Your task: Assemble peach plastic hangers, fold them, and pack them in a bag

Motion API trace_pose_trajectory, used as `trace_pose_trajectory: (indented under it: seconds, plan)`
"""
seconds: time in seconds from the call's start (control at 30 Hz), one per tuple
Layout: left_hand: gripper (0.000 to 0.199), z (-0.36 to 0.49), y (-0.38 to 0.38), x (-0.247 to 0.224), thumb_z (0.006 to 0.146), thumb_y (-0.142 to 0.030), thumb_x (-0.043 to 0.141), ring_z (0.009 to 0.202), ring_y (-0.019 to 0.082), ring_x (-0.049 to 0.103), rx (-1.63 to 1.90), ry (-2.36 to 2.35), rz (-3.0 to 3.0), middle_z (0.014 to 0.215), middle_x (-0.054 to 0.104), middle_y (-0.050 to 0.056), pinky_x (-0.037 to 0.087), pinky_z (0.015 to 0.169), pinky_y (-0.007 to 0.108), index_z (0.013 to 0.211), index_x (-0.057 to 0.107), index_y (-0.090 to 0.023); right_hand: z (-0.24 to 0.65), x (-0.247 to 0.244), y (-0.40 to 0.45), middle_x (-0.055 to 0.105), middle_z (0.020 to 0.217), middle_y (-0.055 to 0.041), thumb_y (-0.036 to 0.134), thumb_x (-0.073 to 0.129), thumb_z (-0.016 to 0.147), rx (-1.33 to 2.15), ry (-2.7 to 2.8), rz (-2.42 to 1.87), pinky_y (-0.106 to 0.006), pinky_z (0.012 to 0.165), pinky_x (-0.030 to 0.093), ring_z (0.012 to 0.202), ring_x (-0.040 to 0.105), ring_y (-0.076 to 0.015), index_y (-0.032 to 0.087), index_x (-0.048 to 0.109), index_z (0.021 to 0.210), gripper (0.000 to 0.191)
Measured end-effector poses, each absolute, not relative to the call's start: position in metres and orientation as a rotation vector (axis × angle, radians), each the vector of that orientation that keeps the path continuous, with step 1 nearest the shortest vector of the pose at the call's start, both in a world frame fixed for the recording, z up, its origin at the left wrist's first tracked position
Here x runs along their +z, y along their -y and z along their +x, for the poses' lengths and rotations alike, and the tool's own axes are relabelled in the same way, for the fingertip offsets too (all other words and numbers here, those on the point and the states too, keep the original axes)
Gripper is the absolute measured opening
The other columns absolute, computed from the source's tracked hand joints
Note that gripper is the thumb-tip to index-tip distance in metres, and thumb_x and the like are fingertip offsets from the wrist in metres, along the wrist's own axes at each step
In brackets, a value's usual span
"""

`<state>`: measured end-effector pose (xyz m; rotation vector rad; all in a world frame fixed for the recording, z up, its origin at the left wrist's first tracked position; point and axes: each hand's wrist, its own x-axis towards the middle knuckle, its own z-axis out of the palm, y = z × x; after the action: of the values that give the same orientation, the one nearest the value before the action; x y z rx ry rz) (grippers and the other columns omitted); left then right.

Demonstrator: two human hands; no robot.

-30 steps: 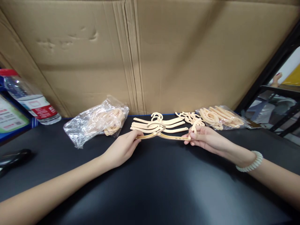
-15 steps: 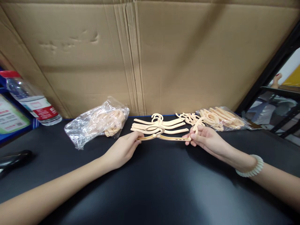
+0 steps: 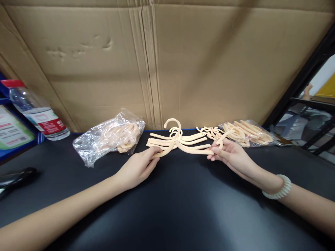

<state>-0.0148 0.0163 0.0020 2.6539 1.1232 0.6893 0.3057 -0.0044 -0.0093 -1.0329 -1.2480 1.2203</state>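
A cream plastic clothes hanger (image 3: 193,150) is held between my two hands, its hook turned up. My left hand (image 3: 140,165) is closed on the hanger's left end. The fingers of my right hand (image 3: 231,156) pinch its right end, and a curved hook-shaped piece (image 3: 222,140) sticks up from the same hand. Just behind lie several more cream hangers (image 3: 195,138), stacked on the black table (image 3: 167,209) and partly hidden by the held one. Beyond my right hand is a loose pile of small cream hook pieces (image 3: 209,131).
Left of the hangers lies a crumpled clear bag (image 3: 107,136) with cream parts inside. Another clear bag (image 3: 252,132) of cream bars rests at the right. A red-capped bottle (image 3: 44,115) and a black mouse (image 3: 17,177) are far left. Cardboard (image 3: 209,62) stands along the back.
The held hanger has tilted, so its hook now points up instead of lying toward me, and its broad face shows. Both hands keep their grip in nearly the same place.
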Motion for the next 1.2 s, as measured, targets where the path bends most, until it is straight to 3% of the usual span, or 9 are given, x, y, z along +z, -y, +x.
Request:
trace_pose_trajectory:
  seconds: [0.1, 0.23, 0.33, 0.47, 0.67, 0.9, 1.07, 1.2]
  plan:
    - [0.021, -0.015, -0.017, 0.001, 0.098, -0.029, 0.036, 0.074, 0.021, 0.066, 0.69, -1.168, 2.661, 0.091, 0.068, 0.005, 0.048, 0.066, 0.029, 0.112, 0.048, -0.02, 0.304, -0.008, 0.006, 0.069, 0.083, -0.0019, 0.039, 0.082, 0.068, 1.25, 1.229, -1.031, -0.035, 0.072, 0.056, 0.072, 0.066, -0.0167, 0.021, 0.06, 0.084, 0.032]
    - [0.022, -0.015, -0.016, 0.002, 0.099, -0.029, 0.034, 0.074, 0.02, 0.067, 0.677, -1.242, 2.674, 0.09, 0.068, 0.004, 0.046, 0.064, 0.028, 0.113, 0.049, -0.02, 0.306, -0.002, 0.008, 0.067, 0.106, -0.0058, 0.043, 0.072, 0.08, 1.206, 1.263, -1.005, -0.034, 0.079, 0.053, 0.092, 0.062, -0.0195, 0.022, 0.067, 0.089, 0.023]
    - [0.021, -0.016, -0.014, 0.005, 0.096, -0.029, 0.036, 0.072, 0.02, 0.064, 0.695, -1.251, 2.735, 0.084, 0.066, 0.003, 0.045, 0.064, 0.028, 0.102, 0.054, -0.02, 0.316, 0.002, 0.003, 0.066, 0.105, -0.0063, 0.046, 0.062, 0.085, 1.13, 1.177, -1.004, -0.036, 0.082, 0.051, 0.098, 0.06, -0.0226, 0.024, 0.07, 0.088, 0.024]
    - [0.018, -0.017, -0.013, 0.007, 0.091, -0.032, 0.044, 0.075, 0.02, 0.061, 0.812, -1.238, 2.785, 0.084, 0.064, 0.005, 0.046, 0.067, 0.031, 0.09, 0.057, -0.019, 0.336, -0.002, -0.01, 0.066, 0.105, -0.0038, 0.04, 0.065, 0.08, 0.877, 0.98, -1.082, -0.039, 0.087, 0.049, 0.105, 0.059, -0.025, 0.029, 0.068, 0.083, 0.012]
    - [0.015, -0.016, -0.014, 0.007, 0.09, -0.029, 0.045, 0.077, 0.021, 0.06, 0.786, -1.148, 2.838, 0.083, 0.065, 0.005, 0.046, 0.071, 0.034, 0.087, 0.057, -0.019, 0.336, -0.004, -0.01, 0.066, 0.096, -0.0041, 0.034, 0.065, 0.078, 0.66, 1.283, -1.198, -0.042, 0.09, 0.044, 0.099, 0.058, -0.0258, 0.026, 0.067, 0.081, 0.008]
    - [0.011, -0.016, -0.012, 0.007, 0.087, -0.024, 0.05, 0.076, 0.019, 0.058, 0.648, -0.833, 2.84, 0.085, 0.063, 0.006, 0.046, 0.069, 0.031, 0.092, 0.058, -0.018, 0.322, 0.012, 0.011, 0.064, 0.102, -0.0071, 0.039, 0.065, 0.084, 0.566, 2.403, -1.086, -0.036, 0.084, 0.045, 0.094, 0.058, -0.0233, 0.024, 0.069, 0.101, 0.022]
    - [0.007, -0.015, -0.01, 0.009, 0.084, -0.018, 0.051, 0.069, 0.017, 0.056, 0.61, -0.653, 2.86, 0.075, 0.06, 0.003, 0.044, 0.065, 0.028, 0.084, 0.059, -0.018, 0.323, 0.015, 0.015, 0.059, 0.077, -0.0019, 0.04, 0.064, 0.086, 0.44, 2.573, -1.199, -0.029, 0.067, 0.042, 0.069, 0.054, -0.0159, 0.021, 0.066, 0.096, 0.021]
    - [0.011, -0.014, -0.011, 0.007, 0.088, -0.019, 0.049, 0.069, 0.016, 0.056, 0.601, -0.696, 2.863, 0.075, 0.06, 0.003, 0.043, 0.064, 0.027, 0.083, 0.058, -0.018, 0.321, 0.019, 0.015, 0.055, 0.068, 0.0015, 0.033, 0.063, 0.085, 0.504, 2.576, -1.267, -0.025, 0.054, 0.036, 0.058, 0.048, -0.0117, 0.019, 0.064, 0.086, 0.014]
